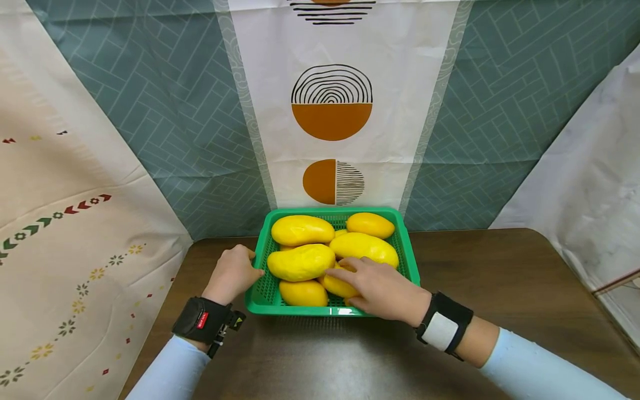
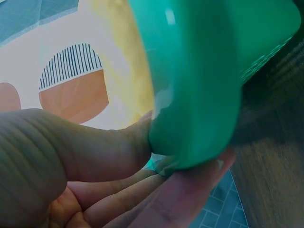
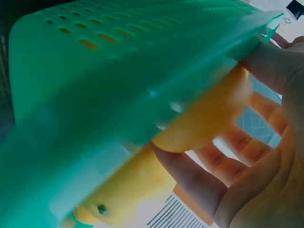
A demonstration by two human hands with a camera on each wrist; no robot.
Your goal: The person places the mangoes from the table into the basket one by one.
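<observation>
A green plastic basket [image 1: 295, 310] holds several yellow mangoes [image 1: 301, 262], piled over one another. My left hand [image 1: 235, 273] grips the basket's left rim; in the left wrist view the thumb lies inside the green rim [image 2: 194, 90] and the fingers lie outside and under it. Over the front right of the basket, my right hand [image 1: 382, 286] has its fingers around a mango [image 1: 338, 285] that it partly covers. The right wrist view shows thumb and fingers on either side of this mango [image 3: 209, 118], close to the rim.
The basket stands on a dark brown wooden table [image 1: 475, 289], near its back edge. Behind it hangs a patterned teal and white cloth [image 1: 200, 111]. A cream printed cloth [image 1: 65, 233] hangs at the left and a white one [image 1: 595, 211] at the right.
</observation>
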